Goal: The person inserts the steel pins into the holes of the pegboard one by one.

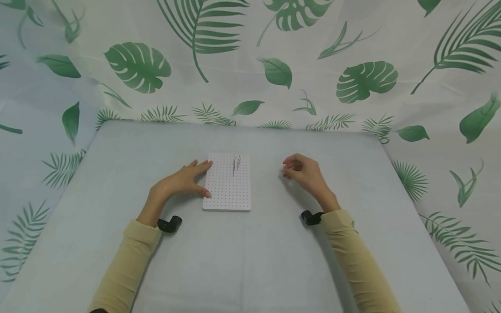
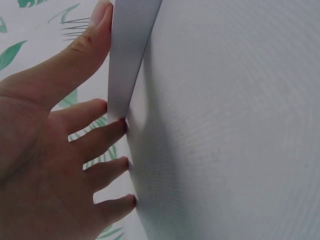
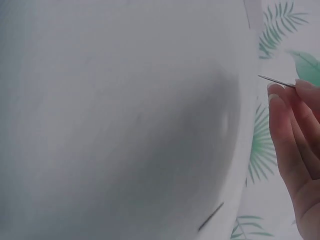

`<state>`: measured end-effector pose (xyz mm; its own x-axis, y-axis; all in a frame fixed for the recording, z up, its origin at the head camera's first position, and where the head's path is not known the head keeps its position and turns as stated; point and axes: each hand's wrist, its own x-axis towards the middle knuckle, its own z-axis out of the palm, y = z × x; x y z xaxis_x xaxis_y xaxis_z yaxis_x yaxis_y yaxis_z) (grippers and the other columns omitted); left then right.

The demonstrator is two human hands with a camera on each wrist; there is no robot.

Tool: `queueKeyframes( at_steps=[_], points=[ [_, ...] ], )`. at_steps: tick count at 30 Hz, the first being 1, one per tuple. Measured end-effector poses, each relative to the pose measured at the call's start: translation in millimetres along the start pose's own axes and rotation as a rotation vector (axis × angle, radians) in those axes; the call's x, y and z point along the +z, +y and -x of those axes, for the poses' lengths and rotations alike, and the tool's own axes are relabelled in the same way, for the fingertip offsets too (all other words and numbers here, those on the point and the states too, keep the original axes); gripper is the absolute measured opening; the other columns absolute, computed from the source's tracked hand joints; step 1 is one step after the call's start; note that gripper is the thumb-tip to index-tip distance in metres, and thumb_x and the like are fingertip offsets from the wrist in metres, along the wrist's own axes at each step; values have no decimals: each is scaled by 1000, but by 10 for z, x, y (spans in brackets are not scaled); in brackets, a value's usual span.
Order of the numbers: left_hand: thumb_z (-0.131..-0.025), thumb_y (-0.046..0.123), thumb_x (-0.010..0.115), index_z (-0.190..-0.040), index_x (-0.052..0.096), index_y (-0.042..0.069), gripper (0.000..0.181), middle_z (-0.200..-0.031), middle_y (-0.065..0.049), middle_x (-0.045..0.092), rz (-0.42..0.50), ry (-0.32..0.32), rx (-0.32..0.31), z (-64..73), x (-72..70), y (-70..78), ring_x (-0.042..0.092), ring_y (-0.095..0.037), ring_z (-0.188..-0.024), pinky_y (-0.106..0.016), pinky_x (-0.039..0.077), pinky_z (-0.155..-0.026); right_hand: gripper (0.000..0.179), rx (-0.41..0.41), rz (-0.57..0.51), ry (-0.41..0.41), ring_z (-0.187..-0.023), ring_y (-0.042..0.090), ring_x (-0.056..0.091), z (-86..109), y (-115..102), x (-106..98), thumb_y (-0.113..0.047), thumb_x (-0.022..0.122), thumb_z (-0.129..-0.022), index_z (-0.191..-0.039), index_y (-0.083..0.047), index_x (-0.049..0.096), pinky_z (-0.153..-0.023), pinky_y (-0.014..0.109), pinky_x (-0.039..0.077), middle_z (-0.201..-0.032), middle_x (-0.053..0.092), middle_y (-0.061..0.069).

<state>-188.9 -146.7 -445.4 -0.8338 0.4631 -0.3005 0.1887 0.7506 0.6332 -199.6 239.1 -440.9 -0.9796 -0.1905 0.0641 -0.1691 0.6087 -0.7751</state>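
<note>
A white board with rows of small holes (image 1: pixel 227 191) lies on the table. Several thin needles (image 1: pixel 234 166) stand up from its far right part; the left wrist view shows them side-on past the thumb. My left hand (image 1: pixel 182 179) spreads at the board's left side, thumb and index finger at its edge, the other fingertips down at the tabletop. To the right of the board, my right hand (image 1: pixel 307 173) is raised above the table. Its thumb and fingertips pinch a thin metal needle (image 3: pixel 275 81), whose pointed end sticks out.
Another needle (image 3: pixel 211 216) lies on the white tabletop (image 1: pixel 242 256) in the right wrist view. Black wrist cameras (image 1: pixel 170 224) jut inward from both wrists. Behind the table hangs a leaf-print cloth (image 1: pixel 235 82).
</note>
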Motion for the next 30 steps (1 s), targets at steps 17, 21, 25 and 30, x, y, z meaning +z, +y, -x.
queueKeyframes(
  at_steps=[17,21,25,30],
  points=[
    [-84,36,85,-164,24,8,104,-171,-17,17,-1,-9,1,-9,-6,3,3,-47,-158,-68,5,-125,22,-25,-98,-29,-83,32,77,-137,-243,282,-2,75,-92,-113,5,71,-74,45,64,-97,76,20],
    [-84,36,84,-163,25,7,104,-170,-19,18,-6,-4,6,-12,-2,7,4,-48,-157,-67,5,-125,21,-28,-113,-30,-83,32,77,-158,-298,344,-3,75,-92,-112,4,71,-74,44,64,-96,76,19],
    [-84,35,84,-163,25,7,103,-170,-18,18,-5,-1,1,-15,-5,8,4,-47,-158,-66,4,-126,19,-41,-124,-36,-83,30,77,-177,-338,403,-2,75,-92,-109,4,70,-74,43,64,-97,77,19],
    [-84,35,85,-163,26,7,103,-170,-18,19,-7,3,-2,-11,-9,13,5,-48,-158,-66,4,-126,15,-63,-150,-38,-84,31,77,-216,-374,479,0,75,-91,-104,3,69,-75,41,65,-97,77,20]
  ],
)
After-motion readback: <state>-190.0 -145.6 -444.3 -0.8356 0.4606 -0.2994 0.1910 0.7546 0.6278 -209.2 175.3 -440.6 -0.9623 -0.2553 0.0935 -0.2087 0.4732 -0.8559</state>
